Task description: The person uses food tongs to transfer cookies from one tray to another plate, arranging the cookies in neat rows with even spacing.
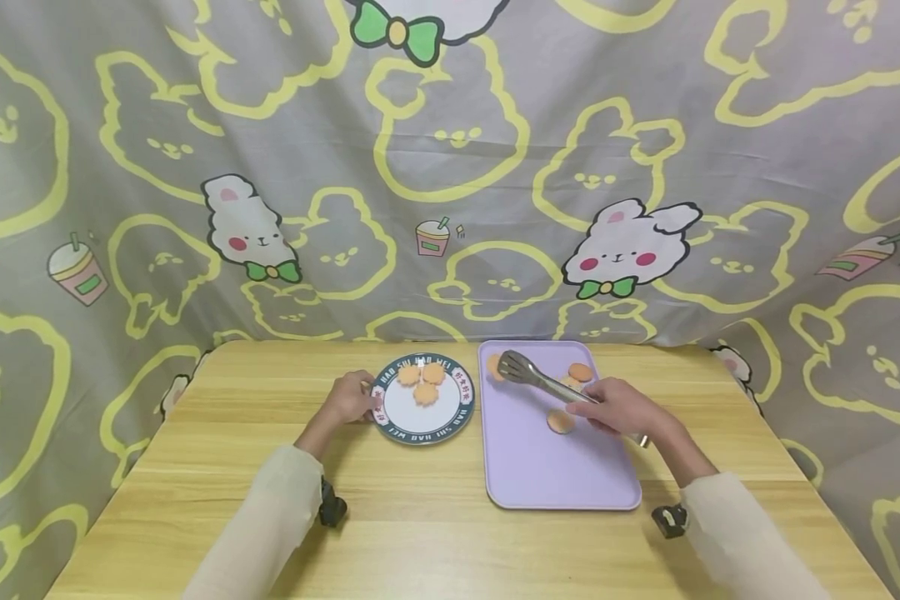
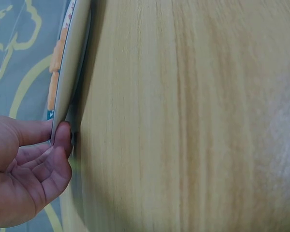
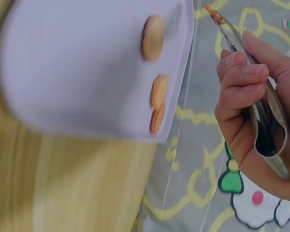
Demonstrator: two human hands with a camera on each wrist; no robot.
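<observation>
A: What is the left hand (image 1: 352,397) doing?

B: It is pinching the left rim of the round plate (image 1: 416,421), the thumb lying on top and fingertips curling beneath. Three scalloped cookies (image 1: 425,394) are sitting on it, toward its far side.

A: Is the plate resting flat on the wooden table (image 1: 405,517)?

B: I can't quite tell; the wrist view is showing it only edge-on.

A: And the right hand (image 1: 621,407)?

B: It is gripping metal tongs (image 1: 547,386) around their arms. Their tips are clasping an orange-brown piece (image 3: 214,14) over the far left corner of the purple tray (image 1: 532,467).

A: What is lying on that tray, just right of the plate?

B: One round biscuit (image 1: 560,422) is lying apart near the middle, while two more biscuits (image 1: 580,372) are touching each other by the far right corner.
</observation>
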